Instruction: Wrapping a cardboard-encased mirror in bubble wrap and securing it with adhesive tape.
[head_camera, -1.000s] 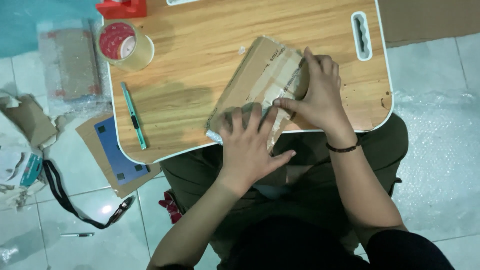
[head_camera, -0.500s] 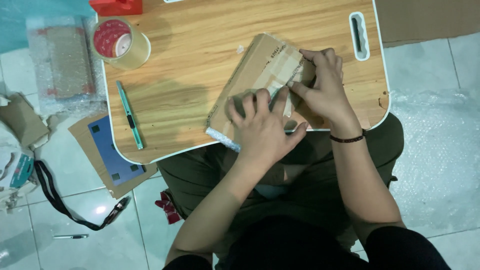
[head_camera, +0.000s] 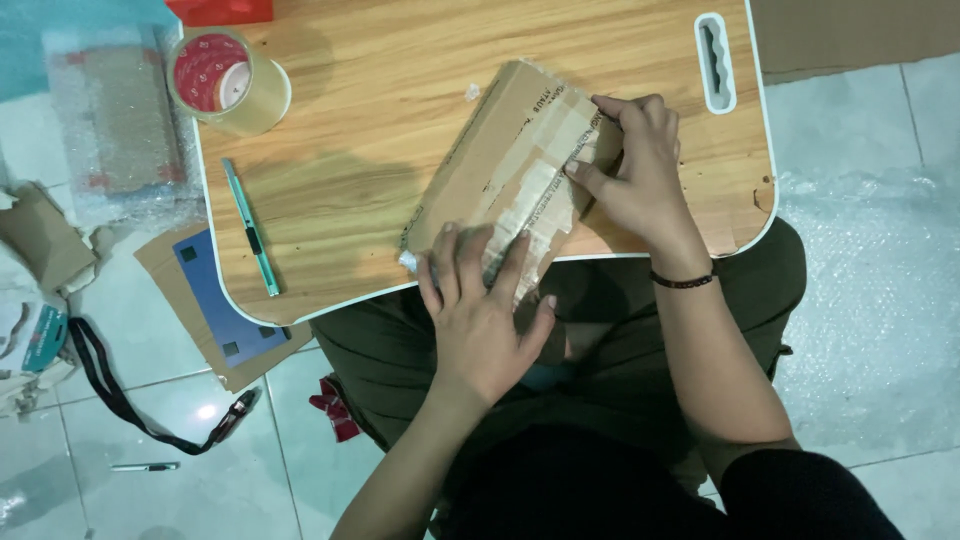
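Observation:
A flat cardboard parcel (head_camera: 500, 165), wrapped with strips of clear tape, lies tilted on a small wooden lap table (head_camera: 400, 110). My left hand (head_camera: 485, 315) presses down on the parcel's near end at the table's front edge, fingers spread over the taped part. My right hand (head_camera: 635, 170) grips the parcel's right side, thumb and fingers pinching the taped edge. A dark bracelet sits on my right wrist.
A roll of clear tape (head_camera: 225, 82) stands at the table's far left, a green utility knife (head_camera: 252, 228) near its left edge. On the tiled floor lie a bubble-wrapped package (head_camera: 110, 130), cardboard scraps (head_camera: 40, 235), a blue-and-brown card (head_camera: 215, 300), a black lanyard (head_camera: 120, 395), a pen (head_camera: 145, 467); bubble wrap (head_camera: 870, 300) at right.
My left hand slid down the parcel toward its near end. My right hand shifted slightly along the parcel's right edge.

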